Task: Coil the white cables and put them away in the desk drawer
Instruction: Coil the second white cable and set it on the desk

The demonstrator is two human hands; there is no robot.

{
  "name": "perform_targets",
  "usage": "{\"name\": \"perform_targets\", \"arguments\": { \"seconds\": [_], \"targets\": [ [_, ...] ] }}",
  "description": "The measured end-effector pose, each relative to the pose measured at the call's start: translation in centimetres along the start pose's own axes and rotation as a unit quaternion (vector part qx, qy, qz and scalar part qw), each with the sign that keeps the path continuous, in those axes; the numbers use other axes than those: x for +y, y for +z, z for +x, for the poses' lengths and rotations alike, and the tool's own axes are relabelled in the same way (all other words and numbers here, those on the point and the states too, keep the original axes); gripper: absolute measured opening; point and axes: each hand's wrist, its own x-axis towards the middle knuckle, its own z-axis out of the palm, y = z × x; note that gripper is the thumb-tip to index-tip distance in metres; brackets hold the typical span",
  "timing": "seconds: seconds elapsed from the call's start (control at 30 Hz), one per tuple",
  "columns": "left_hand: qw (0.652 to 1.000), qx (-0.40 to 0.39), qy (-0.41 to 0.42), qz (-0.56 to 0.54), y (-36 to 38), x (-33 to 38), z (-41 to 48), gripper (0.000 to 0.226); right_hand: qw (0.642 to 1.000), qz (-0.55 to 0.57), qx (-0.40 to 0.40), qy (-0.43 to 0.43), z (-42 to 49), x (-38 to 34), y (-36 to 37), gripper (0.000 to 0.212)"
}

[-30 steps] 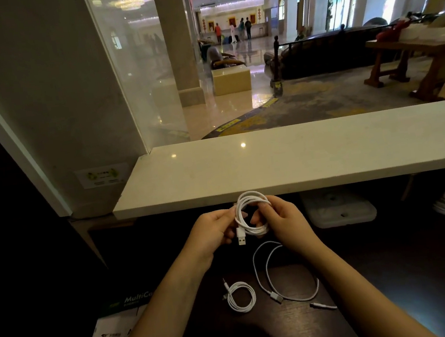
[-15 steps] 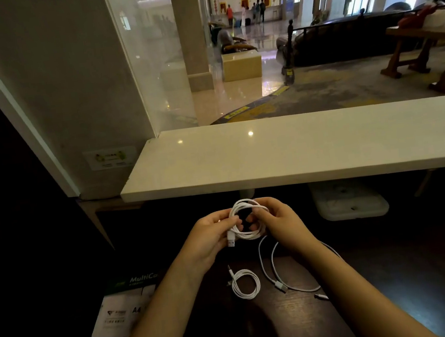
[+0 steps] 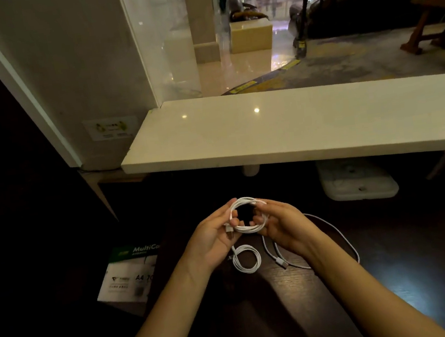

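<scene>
A pale stone counter [image 3: 294, 126] spans the far side, with a bright lobby beyond the glass. Below it lies the dark wooden desk [image 3: 396, 273]. A ream of A4 paper [image 3: 128, 275] sits at the near left. Over the desk, the left hand [image 3: 213, 236] and right hand [image 3: 281, 225] both curl closed around a coiled white cable [image 3: 246, 215], its plug hanging at the left. Beneath them on the desk, a loose white cable [image 3: 333, 233] sprawls to the right, and a small coiled cable [image 3: 246, 259] rests just beside it.
</scene>
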Motion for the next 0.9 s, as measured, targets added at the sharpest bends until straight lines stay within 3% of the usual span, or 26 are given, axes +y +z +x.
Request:
{"name": "perform_targets", "arguments": {
  "seconds": [0.13, 0.3, 0.43, 0.67, 0.77, 0.83, 0.9],
  "targets": [
    [0.999, -0.04, -0.001, 0.008, -0.7, 0.0, -0.3, 0.033, 0.999, 0.025, -0.02, 0.022, 0.1, 0.1, -0.2, 0.02],
    [0.985, -0.08, -0.05, 0.143, -0.8, 0.6, -1.0, 0.023, 0.987, -0.157, 0.02, -0.037, -0.3, 0.0, 0.1, 0.022],
    [0.962, -0.085, -0.033, 0.259, 0.2, 1.1, -1.0, 0.014, 0.966, -0.25, 0.022, -0.067, -0.6, -0.3, 0.4, 0.018],
    [0.991, -0.029, 0.019, 0.126, 1.4, 0.3, -0.6, 0.022, 0.967, -0.222, 0.075, -0.101, -2.0, 0.3, 0.0, 0.024],
    [0.997, -0.008, 0.048, 0.067, 1.8, -0.1, -0.4, 0.024, 0.919, -0.308, 0.194, -0.154, -2.2, 2.3, 0.1, 0.015],
    [0.998, -0.005, 0.059, 0.029, 2.0, -0.3, -0.4, 0.025, 0.891, -0.378, 0.202, -0.152, -2.6, 3.3, 0.4, 0.034],
    [0.998, -0.009, 0.065, 0.017, 2.2, -0.5, -0.3, 0.027, 0.887, -0.409, 0.171, -0.127, -3.1, 3.4, 1.2, 0.049]
  ]
}}
